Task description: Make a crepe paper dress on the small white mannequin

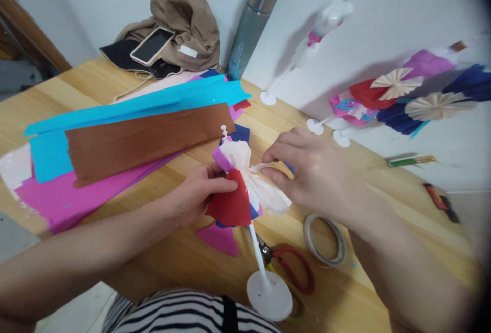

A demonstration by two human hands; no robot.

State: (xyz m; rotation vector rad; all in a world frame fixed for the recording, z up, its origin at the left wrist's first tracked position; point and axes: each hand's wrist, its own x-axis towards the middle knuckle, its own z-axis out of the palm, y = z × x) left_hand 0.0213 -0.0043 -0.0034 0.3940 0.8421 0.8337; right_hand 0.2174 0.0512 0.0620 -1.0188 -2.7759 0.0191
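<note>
A miniature dress form, its white pole tilted and its round base toward me, is draped in coloured paper or cloth. My left hand is closed around its side, with the thumb pressed on a red piece. My right hand pinches the end of a gathered cream strip between thumb and fingers, at the form's right side. Purple and blue bits show under the red and cream pieces. Beneath the form lie red-handled scissors, partly covered, and a magenta scrap.
A tape roll lies right of the scissors. Brown, turquoise and magenta sheets are piled at left. Behind stand a flask and several dressed forms; a phone rests on a brown cloth bundle.
</note>
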